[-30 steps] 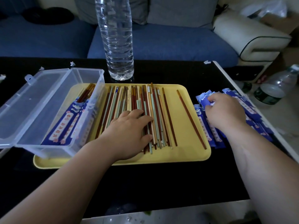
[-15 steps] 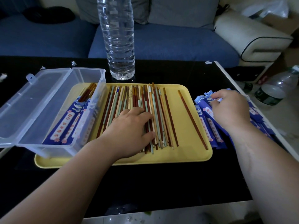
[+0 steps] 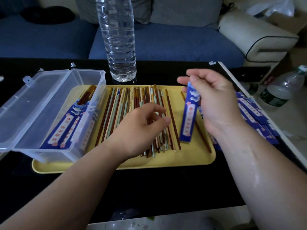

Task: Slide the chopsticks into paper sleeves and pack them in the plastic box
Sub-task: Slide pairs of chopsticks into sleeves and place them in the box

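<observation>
Loose chopsticks [image 3: 116, 110] half hidden under my curled left hand [image 3: 137, 128], grip unclear; blue white-labelled sleeve [image 3: 189, 117] pinched by my right hand [image 3: 216, 100].

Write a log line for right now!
right hand: pinches blue paper sleeve over yellow tray | left hand: on loose chopsticks, grip unclear | plastic box: open, holds packed sleeves

Box [image 3: 49, 103] left on tray [image 3: 191, 161]; chopsticks [image 3: 119, 110] right.

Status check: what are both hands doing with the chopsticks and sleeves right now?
Right hand pinches one paper sleeve above tray. Left hand curled over loose chopsticks, grip unclear. Plastic box open, nothing blocking it.
</observation>
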